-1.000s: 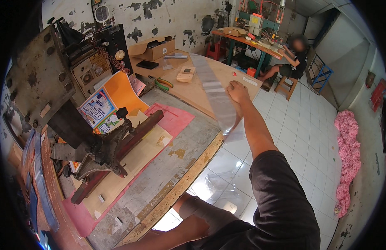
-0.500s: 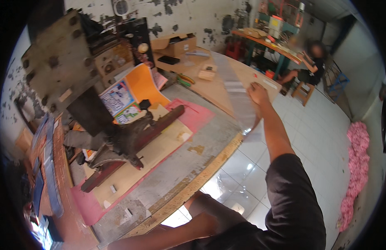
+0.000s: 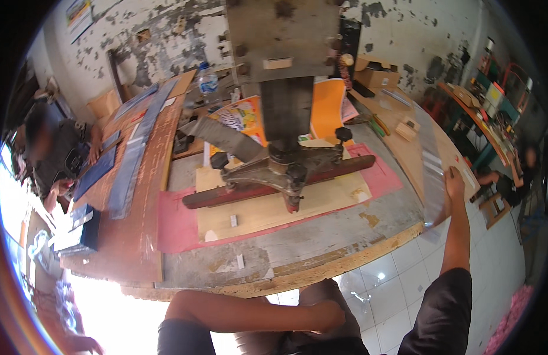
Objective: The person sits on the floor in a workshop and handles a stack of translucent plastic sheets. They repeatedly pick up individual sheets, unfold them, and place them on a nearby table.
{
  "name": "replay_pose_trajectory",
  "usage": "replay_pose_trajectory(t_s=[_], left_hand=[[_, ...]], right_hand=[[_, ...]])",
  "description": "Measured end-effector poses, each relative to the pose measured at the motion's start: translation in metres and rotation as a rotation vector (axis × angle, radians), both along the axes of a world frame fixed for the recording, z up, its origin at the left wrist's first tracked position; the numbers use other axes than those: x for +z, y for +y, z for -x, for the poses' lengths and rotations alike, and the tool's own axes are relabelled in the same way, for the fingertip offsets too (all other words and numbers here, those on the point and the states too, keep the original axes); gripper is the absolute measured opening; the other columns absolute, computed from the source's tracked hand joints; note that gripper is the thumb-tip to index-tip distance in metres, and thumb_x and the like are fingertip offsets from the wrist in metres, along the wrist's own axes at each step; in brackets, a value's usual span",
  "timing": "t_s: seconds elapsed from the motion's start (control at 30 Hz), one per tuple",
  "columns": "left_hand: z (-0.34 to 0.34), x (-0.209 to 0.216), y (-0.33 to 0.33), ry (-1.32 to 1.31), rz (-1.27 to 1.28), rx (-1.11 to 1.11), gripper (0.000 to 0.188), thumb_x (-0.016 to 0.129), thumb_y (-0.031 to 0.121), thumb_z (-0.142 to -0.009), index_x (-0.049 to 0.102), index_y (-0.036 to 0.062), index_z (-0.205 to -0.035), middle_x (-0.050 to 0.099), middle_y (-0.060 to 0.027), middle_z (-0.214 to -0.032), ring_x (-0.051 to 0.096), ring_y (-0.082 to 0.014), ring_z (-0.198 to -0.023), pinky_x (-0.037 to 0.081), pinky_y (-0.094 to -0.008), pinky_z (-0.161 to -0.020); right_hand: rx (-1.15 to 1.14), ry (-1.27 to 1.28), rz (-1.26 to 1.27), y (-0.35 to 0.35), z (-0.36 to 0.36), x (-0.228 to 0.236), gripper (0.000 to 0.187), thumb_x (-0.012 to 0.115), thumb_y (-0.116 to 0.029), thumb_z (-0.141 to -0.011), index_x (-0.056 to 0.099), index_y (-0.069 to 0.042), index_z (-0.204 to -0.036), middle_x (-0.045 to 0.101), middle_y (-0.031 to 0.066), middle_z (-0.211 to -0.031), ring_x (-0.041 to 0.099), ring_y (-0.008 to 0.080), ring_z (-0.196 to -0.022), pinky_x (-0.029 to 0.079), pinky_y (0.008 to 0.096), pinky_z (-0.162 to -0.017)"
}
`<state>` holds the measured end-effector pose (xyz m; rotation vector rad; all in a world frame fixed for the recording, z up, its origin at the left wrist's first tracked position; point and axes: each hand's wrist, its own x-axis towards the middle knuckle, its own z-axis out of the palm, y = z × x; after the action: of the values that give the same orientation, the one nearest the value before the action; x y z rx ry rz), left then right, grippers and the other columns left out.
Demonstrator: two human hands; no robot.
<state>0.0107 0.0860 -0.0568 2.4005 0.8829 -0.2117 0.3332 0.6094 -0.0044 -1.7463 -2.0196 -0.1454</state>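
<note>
My right hand [image 3: 455, 183] is over the right side of the light-brown board, its fingers curled closed at the edge of a long clear plastic strip [image 3: 429, 154]. The strip's lower end hangs past the board's front edge. My left hand [image 3: 330, 315] lies low over my lap with the wrist bent, its fingers hidden. In front of me stands a heavy press [image 3: 285, 112] with a long dark-red bar [image 3: 339, 173] across its foot. Under the bar are a cream sheet [image 3: 262, 222] and a pink sheet [image 3: 176, 228].
At the left, long blue-grey strips [image 3: 138, 148] lie on a reddish-brown board [image 3: 123, 236], where another person [image 3: 58, 148] sits. A water bottle [image 3: 207, 83] stands behind. Pliers [image 3: 380, 125], a small wooden block [image 3: 407, 128] and a cardboard box [image 3: 376, 74] are at the right. Another person [image 3: 519, 171] sits farther right.
My view has swung left, bringing the reddish-brown board and the person beside it into sight. My right hand stays at the plastic strip, and my left arm still lies across my lap.
</note>
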Motion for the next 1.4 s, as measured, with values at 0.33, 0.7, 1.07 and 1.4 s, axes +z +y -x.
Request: replay_pose_trajectory(t_s=[0.33,0.7,1.07,1.4], left_hand=[[0.003,0.006,-0.001,-0.045,0.001,0.139,0.015,0.066,0.009,-0.082,0.072,0.0024,-0.095,0.073,-0.0182,-0.095,0.074,-0.0402,-0.090,0.062,-0.0483,-0.069],[0.009,-0.003,0.004,-0.202,0.034,0.102,0.023,0.068,0.014,-0.077,0.072,0.0029,-0.097,0.073,-0.0196,-0.095,0.072,-0.0401,-0.089,0.058,-0.0485,-0.076],[0.017,0.113,0.024,-0.290,0.260,-0.205,0.028,0.074,0.025,-0.086,0.070,0.0034,-0.103,0.073,-0.0231,-0.095,0.072,-0.0384,-0.093,0.057,-0.0475,-0.080],[0.169,0.297,0.002,-1.833,0.190,0.240,0.025,0.062,0.014,-0.100,0.063,0.0027,-0.078,0.061,-0.0117,-0.080,0.061,-0.0188,-0.066,0.053,-0.0282,-0.060]], right_hand=[[-0.023,-0.042,0.030,-0.001,0.011,0.007,0.053,0.050,-0.040,-0.103,0.057,-0.008,-0.144,0.056,0.0146,-0.148,0.049,0.0325,-0.140,0.038,0.0446,-0.116],[-0.019,0.039,0.002,-0.020,0.020,0.014,0.050,0.054,-0.035,-0.099,0.062,-0.004,-0.137,0.059,0.0167,-0.144,0.054,0.0355,-0.134,0.041,0.0457,-0.113],[0.007,0.043,-0.264,-0.022,0.015,0.004,0.039,0.056,-0.027,-0.099,0.065,-0.001,-0.127,0.064,0.0201,-0.132,0.058,0.0401,-0.125,0.042,0.0462,-0.109],[0.615,0.547,-0.563,-0.199,0.128,0.078,0.019,0.059,-0.005,-0.098,0.067,0.001,-0.114,0.067,0.0157,-0.118,0.064,0.0329,-0.113,0.048,0.0414,-0.100]])
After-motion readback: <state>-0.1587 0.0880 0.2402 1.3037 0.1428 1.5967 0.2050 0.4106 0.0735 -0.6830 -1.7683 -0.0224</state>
